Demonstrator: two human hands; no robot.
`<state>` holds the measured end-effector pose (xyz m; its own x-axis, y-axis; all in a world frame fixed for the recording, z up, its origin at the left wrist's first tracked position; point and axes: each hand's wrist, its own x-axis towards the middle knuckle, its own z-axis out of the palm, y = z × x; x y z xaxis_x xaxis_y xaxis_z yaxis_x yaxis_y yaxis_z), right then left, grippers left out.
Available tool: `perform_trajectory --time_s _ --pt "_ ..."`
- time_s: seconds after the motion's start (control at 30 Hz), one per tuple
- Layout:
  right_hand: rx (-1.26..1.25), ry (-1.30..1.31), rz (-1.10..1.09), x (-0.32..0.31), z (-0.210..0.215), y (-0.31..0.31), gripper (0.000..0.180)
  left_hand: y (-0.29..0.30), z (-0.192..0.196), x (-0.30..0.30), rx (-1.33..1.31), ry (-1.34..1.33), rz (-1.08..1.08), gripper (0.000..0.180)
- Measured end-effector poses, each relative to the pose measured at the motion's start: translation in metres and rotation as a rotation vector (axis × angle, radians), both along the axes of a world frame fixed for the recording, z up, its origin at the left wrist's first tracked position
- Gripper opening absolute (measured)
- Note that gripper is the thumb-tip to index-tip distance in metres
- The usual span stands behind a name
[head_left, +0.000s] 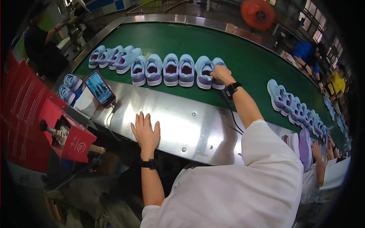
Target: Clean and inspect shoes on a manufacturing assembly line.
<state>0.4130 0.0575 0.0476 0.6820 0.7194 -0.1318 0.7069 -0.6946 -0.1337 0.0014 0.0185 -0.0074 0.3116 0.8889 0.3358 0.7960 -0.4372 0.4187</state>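
My right hand [222, 73] reaches across the conveyor and grips a light blue and purple sneaker [218, 84] at the right end of a near row. Its fingers are closed at the shoe's opening and partly hide it. Right beside it stands a matching sneaker [204, 78]. Further left along the row are more of the same, such as a sneaker [170, 74] with its heel toward me. My left hand [146, 133] lies with spread fingers on the metal edge [173, 114] of the conveyor, holding nothing.
The green belt [167, 38] carries another line of sneakers [294, 106] at right. A propped phone [100, 89] with a cable stands left, near a red machine part [70, 133]. Close on my right, another person's hands [317, 150] are by a purple shoe [305, 148]. A red fan [258, 14] stands behind.
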Motion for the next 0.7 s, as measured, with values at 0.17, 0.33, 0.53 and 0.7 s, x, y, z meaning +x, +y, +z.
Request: perform_trajectory --time_s 0.17,0.33,0.53,0.7 --pt "-0.020 0.008 0.098 0.023 0.009 -0.055 0.044 0.001 -0.006 -0.014 0.081 -0.015 -0.013 0.051" --pt "0.086 0.016 0.142 0.049 -0.001 -0.080 0.036 -0.001 0.009 -0.024 0.053 -0.078 -0.053 0.050" --pt "0.173 -0.050 0.200 0.063 -0.007 -0.087 0.029 -0.011 0.008 -0.033 0.052 -0.126 -0.040 0.050" --pt "0.297 -0.086 0.175 0.064 -0.009 -0.098 0.030 -0.017 0.010 -0.041 0.037 -0.157 -0.031 0.047"
